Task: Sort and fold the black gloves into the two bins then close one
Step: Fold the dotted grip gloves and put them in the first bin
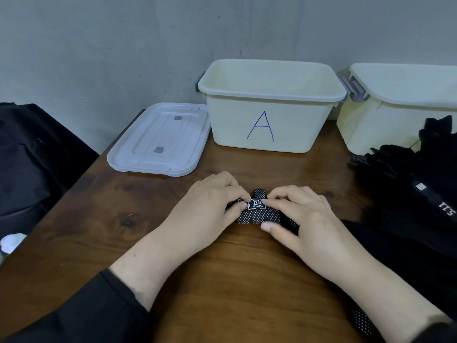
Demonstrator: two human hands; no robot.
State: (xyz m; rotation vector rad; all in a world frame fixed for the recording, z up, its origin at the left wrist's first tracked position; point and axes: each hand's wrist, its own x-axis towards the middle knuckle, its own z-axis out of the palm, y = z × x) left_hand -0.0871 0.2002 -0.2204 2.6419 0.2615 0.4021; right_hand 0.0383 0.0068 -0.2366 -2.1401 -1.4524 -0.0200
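Head view: at centre of the worktop (74, 231), the left hand (210, 206) and right hand (304, 219) each pinch the dotted glove (258, 215), both grips grasping it; the folding step appears under way. Next, judged: carry it to bin A (269, 105) at 12 o'clock; more gloves (405, 184) wait at 3 o'clock.

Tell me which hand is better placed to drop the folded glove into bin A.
Probably the left hand. Both hands pinch the folded glove, but bin A stands straight ahead and slightly left, while the right hand is nearer the glove pile.
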